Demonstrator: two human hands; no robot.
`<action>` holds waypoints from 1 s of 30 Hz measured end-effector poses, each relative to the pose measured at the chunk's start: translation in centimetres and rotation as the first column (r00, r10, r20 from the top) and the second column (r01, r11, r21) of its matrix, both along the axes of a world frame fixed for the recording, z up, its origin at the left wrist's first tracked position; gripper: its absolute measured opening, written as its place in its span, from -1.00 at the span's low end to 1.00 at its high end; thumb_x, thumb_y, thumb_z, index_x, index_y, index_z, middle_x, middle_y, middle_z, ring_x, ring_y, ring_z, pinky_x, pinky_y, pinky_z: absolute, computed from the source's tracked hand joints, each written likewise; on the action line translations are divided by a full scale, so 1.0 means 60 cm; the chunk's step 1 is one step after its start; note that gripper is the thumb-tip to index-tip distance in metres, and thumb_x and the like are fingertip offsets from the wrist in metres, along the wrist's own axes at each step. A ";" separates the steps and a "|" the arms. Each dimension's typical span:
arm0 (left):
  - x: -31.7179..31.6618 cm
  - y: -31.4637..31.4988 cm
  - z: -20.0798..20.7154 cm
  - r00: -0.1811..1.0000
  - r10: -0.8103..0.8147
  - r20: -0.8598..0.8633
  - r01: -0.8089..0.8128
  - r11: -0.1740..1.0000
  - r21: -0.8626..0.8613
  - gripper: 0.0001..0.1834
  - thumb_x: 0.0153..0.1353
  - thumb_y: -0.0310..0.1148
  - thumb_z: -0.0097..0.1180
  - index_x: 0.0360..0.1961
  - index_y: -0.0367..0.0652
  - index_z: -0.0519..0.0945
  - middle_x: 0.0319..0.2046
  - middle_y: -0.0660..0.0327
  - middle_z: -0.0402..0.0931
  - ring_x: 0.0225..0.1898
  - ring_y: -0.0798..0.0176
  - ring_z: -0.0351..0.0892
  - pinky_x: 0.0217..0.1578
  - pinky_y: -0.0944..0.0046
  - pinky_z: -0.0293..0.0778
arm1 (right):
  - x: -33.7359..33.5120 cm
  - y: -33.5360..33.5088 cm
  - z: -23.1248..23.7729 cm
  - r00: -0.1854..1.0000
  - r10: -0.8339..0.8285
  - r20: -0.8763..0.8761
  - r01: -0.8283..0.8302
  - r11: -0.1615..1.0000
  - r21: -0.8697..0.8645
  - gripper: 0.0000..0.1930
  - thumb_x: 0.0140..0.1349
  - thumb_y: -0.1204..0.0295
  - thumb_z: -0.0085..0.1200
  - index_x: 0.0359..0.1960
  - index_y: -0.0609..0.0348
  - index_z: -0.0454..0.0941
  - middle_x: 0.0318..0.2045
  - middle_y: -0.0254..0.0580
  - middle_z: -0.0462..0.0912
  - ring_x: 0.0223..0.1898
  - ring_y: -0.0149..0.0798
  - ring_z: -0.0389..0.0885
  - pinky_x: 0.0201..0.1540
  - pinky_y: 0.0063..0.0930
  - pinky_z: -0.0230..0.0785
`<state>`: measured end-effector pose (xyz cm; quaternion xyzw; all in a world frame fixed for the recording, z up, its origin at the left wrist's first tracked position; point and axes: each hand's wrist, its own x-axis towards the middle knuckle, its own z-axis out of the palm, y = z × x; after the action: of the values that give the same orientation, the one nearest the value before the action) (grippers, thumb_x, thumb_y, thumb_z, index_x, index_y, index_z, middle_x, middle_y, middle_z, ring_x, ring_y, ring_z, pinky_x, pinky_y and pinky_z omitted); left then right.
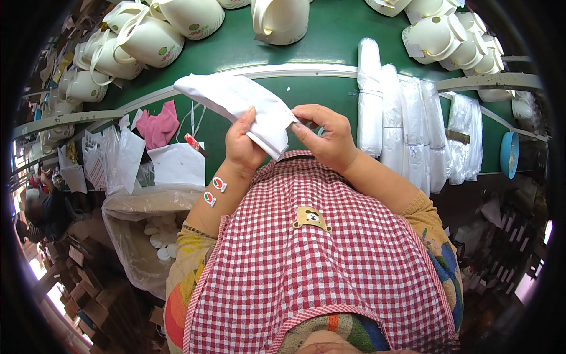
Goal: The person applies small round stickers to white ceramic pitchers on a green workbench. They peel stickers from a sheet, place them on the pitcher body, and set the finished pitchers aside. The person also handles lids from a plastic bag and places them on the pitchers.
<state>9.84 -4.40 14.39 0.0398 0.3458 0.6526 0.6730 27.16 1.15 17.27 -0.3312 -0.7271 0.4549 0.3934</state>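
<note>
My left hand [244,144] is closed around a stack of white sheets [236,97], thumb on top, above the near edge of the green table. The stack bends out to the upper left and looks like paper. At its right-hand corner, my right hand [323,131] pinches an edge of the sheets between thumb and fingers. Two round red, green and white stickers [214,191] cling to my left forearm. On the table left of my hands lie a loose white sheet [177,166], a pink cloth [158,125] and a small red and white object [193,142].
Several bundles of clear plastic bags [369,100] lie on the right. Cream containers with handles [280,20] stand along the far side and both ends. A metal strip [306,69] crosses the table [324,53]. A plastic-lined bin [132,206] with white pieces stands lower left; a blue bowl [509,154] sits far right.
</note>
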 end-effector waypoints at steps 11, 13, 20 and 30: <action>-0.022 -0.004 -0.012 0.999 0.012 -0.038 -0.010 0.999 0.046 -0.57 0.31 -0.34 -0.11 0.15 -0.34 0.28 -0.01 0.04 0.46 0.03 0.07 0.49 0.10 0.07 0.40 | 0.005 0.001 -0.002 1.000 0.025 -0.019 -0.025 1.000 -0.008 -0.87 0.09 0.53 0.12 -0.32 0.27 0.62 -0.36 -0.12 0.66 -0.38 -0.26 0.63 -0.32 -0.52 0.45; -0.025 -0.004 -0.013 0.999 0.002 -0.034 0.000 0.998 0.056 -0.57 0.30 -0.36 -0.11 0.15 -0.33 0.28 -0.02 0.04 0.47 0.03 0.07 0.50 0.10 0.07 0.39 | 0.005 0.004 -0.004 1.000 0.010 -0.009 -0.010 0.999 -0.049 -0.88 0.11 0.53 0.10 -0.33 0.28 0.62 -0.39 -0.16 0.65 -0.40 -0.31 0.61 -0.33 -0.54 0.43; -0.052 0.024 -0.022 0.964 0.127 -0.234 -0.134 0.991 -0.014 -0.55 0.27 -0.41 -0.01 0.11 -0.46 0.29 -0.06 -0.02 0.48 -0.04 0.04 0.55 0.02 0.06 0.48 | 0.019 0.033 0.000 0.963 -0.200 -0.182 0.099 0.886 -0.452 -0.88 0.26 0.51 0.04 -0.28 0.28 0.61 -0.34 -0.34 0.65 -0.34 -0.53 0.52 -0.29 -0.63 0.38; 0.041 0.093 0.032 0.890 -0.382 -0.248 0.338 0.919 -0.202 -0.59 0.23 -0.36 0.07 0.00 -0.48 0.40 -0.12 -0.04 0.52 -0.13 0.07 0.59 -0.12 0.13 0.54 | -0.062 0.036 0.050 0.960 0.189 0.208 -0.279 0.540 0.794 -0.68 -0.13 0.42 0.17 -0.24 0.05 0.56 -0.25 -0.35 0.57 -0.20 -0.29 0.58 -0.26 -0.41 0.43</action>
<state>12.30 1.15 16.30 0.1442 0.4741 0.4754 0.7269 23.42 3.34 20.24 -0.0341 -0.9099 0.0999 0.4012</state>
